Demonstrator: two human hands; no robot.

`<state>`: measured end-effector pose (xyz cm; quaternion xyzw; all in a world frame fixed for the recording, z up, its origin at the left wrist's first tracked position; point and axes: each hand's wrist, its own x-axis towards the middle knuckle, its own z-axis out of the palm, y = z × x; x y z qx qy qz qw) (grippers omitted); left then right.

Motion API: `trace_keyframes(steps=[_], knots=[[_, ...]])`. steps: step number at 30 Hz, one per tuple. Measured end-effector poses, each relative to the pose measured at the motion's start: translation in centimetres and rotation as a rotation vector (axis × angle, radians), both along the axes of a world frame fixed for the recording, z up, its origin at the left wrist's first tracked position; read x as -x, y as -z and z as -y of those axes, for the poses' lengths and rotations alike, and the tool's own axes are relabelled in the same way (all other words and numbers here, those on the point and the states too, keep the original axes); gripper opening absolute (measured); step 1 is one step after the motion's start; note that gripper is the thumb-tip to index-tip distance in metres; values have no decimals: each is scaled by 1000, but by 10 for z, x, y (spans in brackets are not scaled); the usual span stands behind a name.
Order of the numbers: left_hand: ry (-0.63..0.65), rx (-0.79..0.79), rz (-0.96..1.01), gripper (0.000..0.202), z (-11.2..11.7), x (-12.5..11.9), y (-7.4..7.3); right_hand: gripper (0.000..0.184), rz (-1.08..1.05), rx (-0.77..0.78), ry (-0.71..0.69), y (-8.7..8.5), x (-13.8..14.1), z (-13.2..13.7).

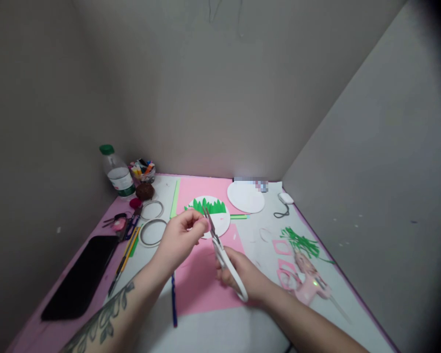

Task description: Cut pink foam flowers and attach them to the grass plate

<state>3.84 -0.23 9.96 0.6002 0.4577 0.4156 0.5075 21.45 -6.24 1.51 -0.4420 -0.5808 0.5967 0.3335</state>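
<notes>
My left hand (185,234) is closed in a pinch, with a small pink piece (208,224) just showing at its fingertips. White-handled scissors (226,260) are in my right hand (238,274), their blades pointing up and away beside the left fingertips. Beyond both hands lies a white disc (220,223) with a row of green grass-shaped cut-outs (209,206) across its upper part. A pink sheet (206,289) is under my hands, and the disc partly overlaps pink paper.
A second white disc (246,197) lies at the back. To the right are green strips (299,242), pink scraps (282,247) and a pink glue gun (310,287) with its light on. Tape rolls (141,235), pencils (125,260), a black phone (83,277) and a bottle (119,176) stand left.
</notes>
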Motion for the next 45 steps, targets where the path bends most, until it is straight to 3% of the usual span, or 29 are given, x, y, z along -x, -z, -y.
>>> trace_keyframes(steps=[12,30,45], knots=[[-46,-76,-123,18,0,3,-1,19,-9,20,1,-3,0,1],[-59,-80,-157,17,0,3,-5,20,-9,112,44,-4,-1,0],[-2,-56,-176,16,0,2,-9,25,-26,50,0,-5,-1,-1]])
